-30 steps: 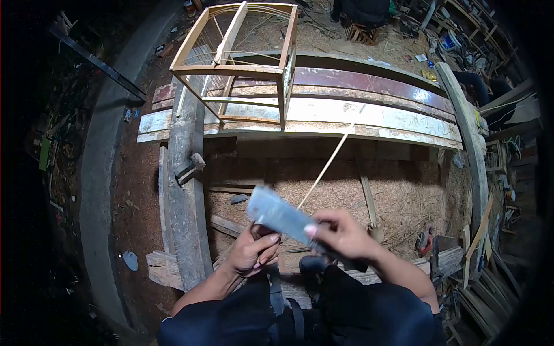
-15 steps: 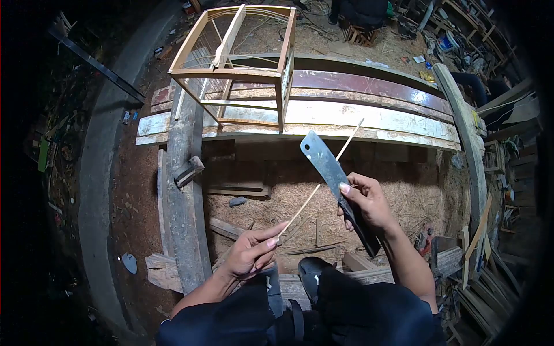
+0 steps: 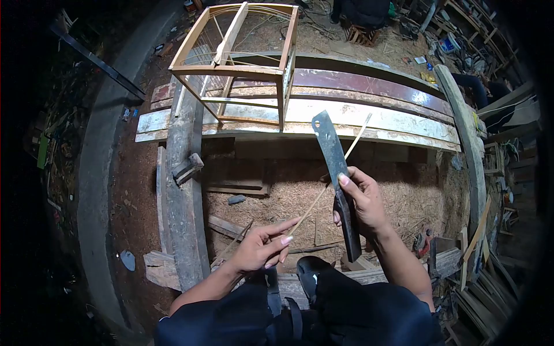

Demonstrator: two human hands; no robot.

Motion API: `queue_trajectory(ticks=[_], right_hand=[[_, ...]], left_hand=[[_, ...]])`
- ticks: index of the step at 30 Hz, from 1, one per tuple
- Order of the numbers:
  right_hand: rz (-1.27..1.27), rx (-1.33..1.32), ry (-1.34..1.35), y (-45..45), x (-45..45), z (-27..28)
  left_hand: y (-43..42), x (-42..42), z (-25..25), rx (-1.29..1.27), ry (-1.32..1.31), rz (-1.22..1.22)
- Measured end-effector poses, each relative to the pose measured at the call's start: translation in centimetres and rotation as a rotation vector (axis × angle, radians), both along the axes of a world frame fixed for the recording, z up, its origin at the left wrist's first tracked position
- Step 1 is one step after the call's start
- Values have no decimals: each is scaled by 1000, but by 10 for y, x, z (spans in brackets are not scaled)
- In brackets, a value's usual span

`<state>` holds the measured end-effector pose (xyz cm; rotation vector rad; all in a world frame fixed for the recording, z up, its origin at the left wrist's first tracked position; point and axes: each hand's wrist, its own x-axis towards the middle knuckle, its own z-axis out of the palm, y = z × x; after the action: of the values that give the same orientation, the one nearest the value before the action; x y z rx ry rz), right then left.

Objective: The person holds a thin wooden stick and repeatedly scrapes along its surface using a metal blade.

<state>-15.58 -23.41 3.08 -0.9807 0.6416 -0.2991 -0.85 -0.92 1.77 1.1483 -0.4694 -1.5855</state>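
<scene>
My right hand (image 3: pixel 366 202) is closed round the neck of a cleaver (image 3: pixel 330 147), thumb flat on the blade. Its blade has a hole near the tip and points up and away; the dark handle hangs toward my lap. A thin, pale wooden stick (image 3: pixel 310 210) runs diagonally behind the blade, its far end up by the white plank. My left hand (image 3: pixel 262 248) pinches the near end of this stick between thumb and fingers. Whether the blade's edge touches the stick, I cannot tell. Some right-hand fingers are hidden behind the cleaver.
A wooden frame with thin rods (image 3: pixel 231 72) stands on a plank bench (image 3: pixel 375 121) ahead. At left, a dark block (image 3: pixel 187 169) sits on a long beam (image 3: pixel 183 230). Wood shavings (image 3: pixel 398 202) cover the ground, and a post (image 3: pixel 461 115) rises at right. A person (image 3: pixel 362 12) sits far back.
The cleaver has swung more upright, its handle moving left. My left hand has moved slightly right with the stick, whose far end has slid up and to the right.
</scene>
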Motion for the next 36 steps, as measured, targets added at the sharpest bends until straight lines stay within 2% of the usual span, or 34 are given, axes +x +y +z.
queue_trajectory(ticks=[5, 8, 9, 11, 12, 13, 15, 16, 17, 19, 20, 23, 24, 25, 27, 28, 31, 32, 33, 36], right_hand=[[189, -19, 165, 17, 2, 4], [298, -168, 238, 43, -3, -13], [364, -408, 205, 50, -8, -29], [299, -562, 215, 68, -7, -11], [351, -614, 283, 69, -4, 7], [349, -616, 283, 72, -3, -3], [74, -902, -30, 76, 2, -24], [152, -674, 159, 77, -3, -11], [153, -676, 156, 76, -2, -13], [117, -986, -41, 74, -1, -24], [211, -1106, -50, 72, -5, -32], [298, -1095, 45, 81, -2, -11], [343, -1060, 13, 81, -2, -16], [342, -1064, 11, 80, -3, -17], [329, -1132, 24, 78, -2, -16], [253, -1104, 39, 73, 0, -23], [248, -1184, 46, 67, 0, -23], [349, -1215, 19, 73, -4, -16], [428, -1224, 40, 80, -6, -10], [323, -1273, 59, 62, -1, -28]], left_hand=[[-3, 4, 5, 104, 47, 85], [2, 4, -9, 105, 85, 140], [3, 3, -7, 105, 83, 141], [4, -2, -2, 142, 205, 262], [2, -4, -3, 82, 326, 318], [3, -5, -3, 80, 326, 316], [3, -6, -2, 50, 357, 379], [-1, -8, 3, 82, 346, 407], [-1, -8, 2, 80, 344, 409], [0, -8, -1, 12, 440, 423], [0, -10, 1, 35, 438, 426], [2, -10, -10, 31, 367, 420], [-5, -11, 6, 149, 435, 505], [-5, -11, 7, 145, 434, 504], [-2, -15, 8, 89, 427, 527], [2, -10, -4, -8, 461, 446], [5, -7, -4, -51, 504, 397], [7, -14, 1, 17, 497, 490], [2, -11, 9, 15, 537, 451], [3, -9, 8, 21, 492, 443]])
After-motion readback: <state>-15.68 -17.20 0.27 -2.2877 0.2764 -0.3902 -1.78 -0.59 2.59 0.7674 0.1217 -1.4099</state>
